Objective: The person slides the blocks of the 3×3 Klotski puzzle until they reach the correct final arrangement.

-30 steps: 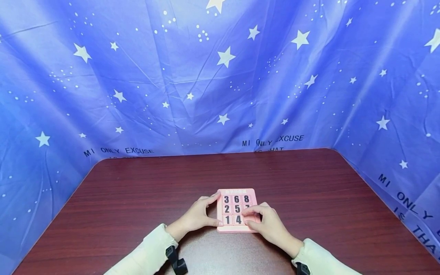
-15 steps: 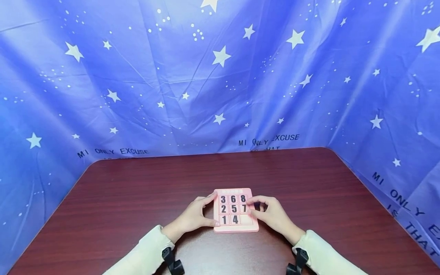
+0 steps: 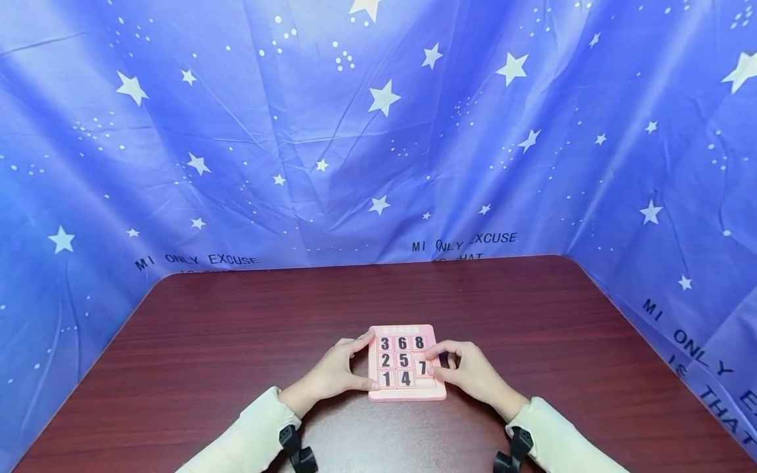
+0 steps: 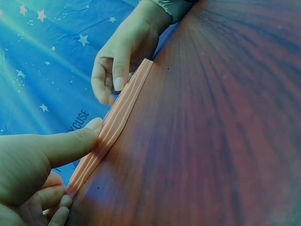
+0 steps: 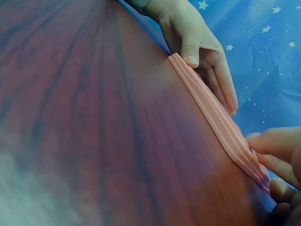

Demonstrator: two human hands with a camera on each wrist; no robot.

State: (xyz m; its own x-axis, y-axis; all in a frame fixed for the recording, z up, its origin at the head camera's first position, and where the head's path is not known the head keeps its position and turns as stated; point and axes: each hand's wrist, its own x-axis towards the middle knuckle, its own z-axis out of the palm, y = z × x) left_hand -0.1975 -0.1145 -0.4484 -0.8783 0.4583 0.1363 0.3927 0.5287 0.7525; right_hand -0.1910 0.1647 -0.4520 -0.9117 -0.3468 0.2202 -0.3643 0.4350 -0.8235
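In the head view a pink sliding number puzzle (image 3: 408,394) lies flat on the table. Its tiles read 3 6 8 on top, 2 5 in the middle row and 1 4 at the bottom. The 7 tile (image 3: 422,368) sits partway between the middle and bottom places of the right column. My left hand (image 3: 334,369) grips the puzzle's left edge, thumb at the near corner and index finger at the far one. With thumb and index fingertips, my right hand (image 3: 473,373) pinches the 7 tile at the right side. Both wrist views show the puzzle's ridged side (image 4: 113,127) edge-on.
The dark red wooden table (image 3: 266,315) reaches back to a blue curtain (image 3: 331,131) with white stars, which also hangs at both sides. A black strapped device (image 3: 298,450) sits on the left wrist, another black device (image 3: 513,450) on the right.
My right hand has moved off the lower right of the puzzle to its right edge. The 7 tile has slid toward me, half into the bottom right gap. The left hand keeps its grip.
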